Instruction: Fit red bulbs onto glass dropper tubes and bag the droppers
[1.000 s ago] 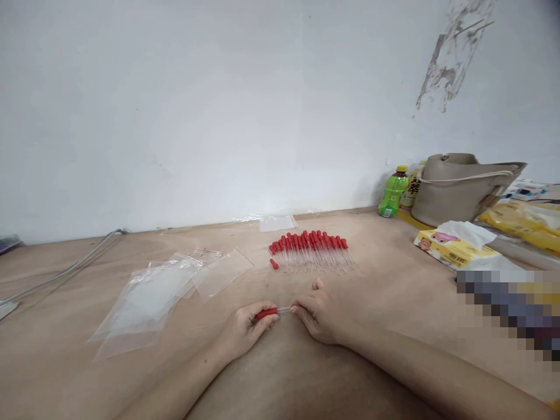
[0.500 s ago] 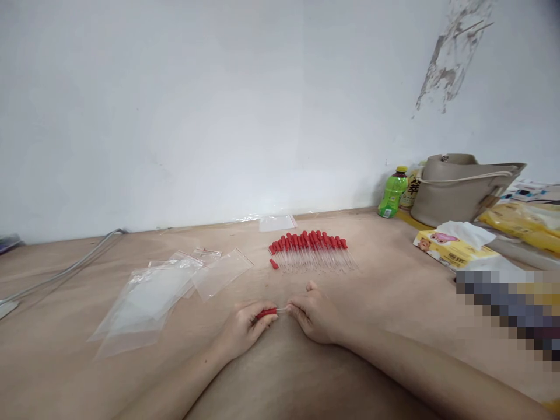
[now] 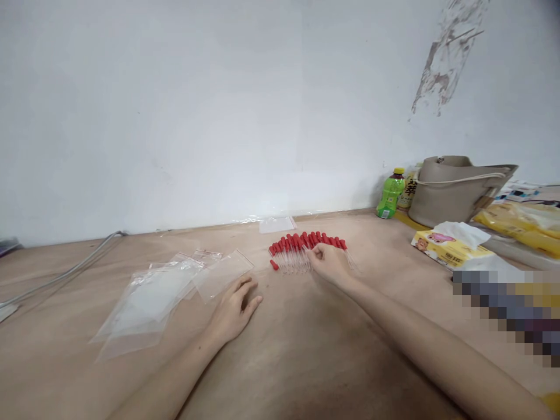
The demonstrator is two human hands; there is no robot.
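Observation:
Several glass droppers with red bulbs [image 3: 284,244] lie side by side in a row on the brown table. My right hand [image 3: 329,262] is over the middle of that row, its thumb and finger pinched on a dropper whose red bulb points away from me. The hand hides part of the row. One separate red bulb [image 3: 274,265] lies at the row's near left. My left hand [image 3: 238,306] rests on the table with its fingers apart, holding nothing, close to the clear zip bags [image 3: 153,297] spread at the left.
A single clear bag [image 3: 276,224] lies by the wall. At the right stand a green bottle [image 3: 391,194], a grey-brown bag [image 3: 452,195] and a yellow tissue pack [image 3: 450,248]. A grey cable [image 3: 74,268] runs along the left.
My right hand has moved forward to the dropper row. My left hand has shifted left and opened. The red-bulbed dropper between my hands is no longer there.

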